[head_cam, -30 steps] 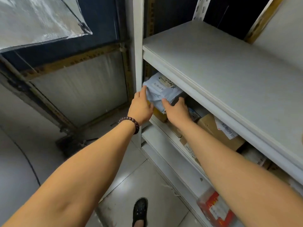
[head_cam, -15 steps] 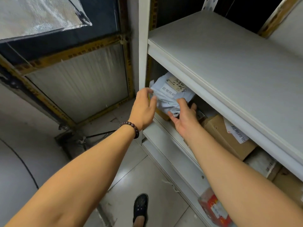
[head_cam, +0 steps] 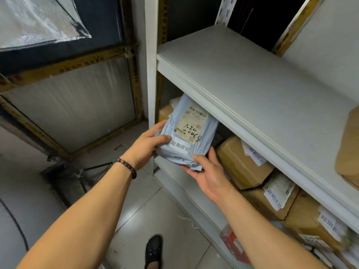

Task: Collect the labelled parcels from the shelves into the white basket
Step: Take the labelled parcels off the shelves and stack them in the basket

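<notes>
While it sits half out of the opening under the upper shelf board (head_cam: 252,90), the grey-blue parcel (head_cam: 202,131) is held between both hands, a little above the middle of the view, its far end tucked beneath the board's front edge. A shipping label (head_cam: 191,124) with barcodes and handwritten numbers faces up on it, and a white printed sticker (head_cam: 179,148) lies just below that, toward six o'clock. At the parcel's nine o'clock side the left hand (head_cam: 147,146) grips it, thumb laid across the top face and fingers wrapped behind the left edge. At its five o'clock corner the right hand (head_cam: 209,175) cups it from beneath, palm turned up, thumb against the crumpled lower end and fingers curled under the right side. A dark bead bracelet (head_cam: 126,166) circles the left wrist. Toward three o'clock of the parcel, a cardboard box (head_cam: 239,162) with a white sticker stands on the same level, with more labelled boxes (head_cam: 272,199) packed beside it, running toward four o'clock. The white upright post (head_cam: 151,74) rises at the parcel's eleven o'clock. The lower shelf (head_cam: 186,189) juts out at six o'clock, and a red packet (head_cam: 233,243) lies under it toward five o'clock. A dark shoe (head_cam: 153,251) stands on the tiled floor (head_cam: 136,210) at the bottom of the view.
</notes>
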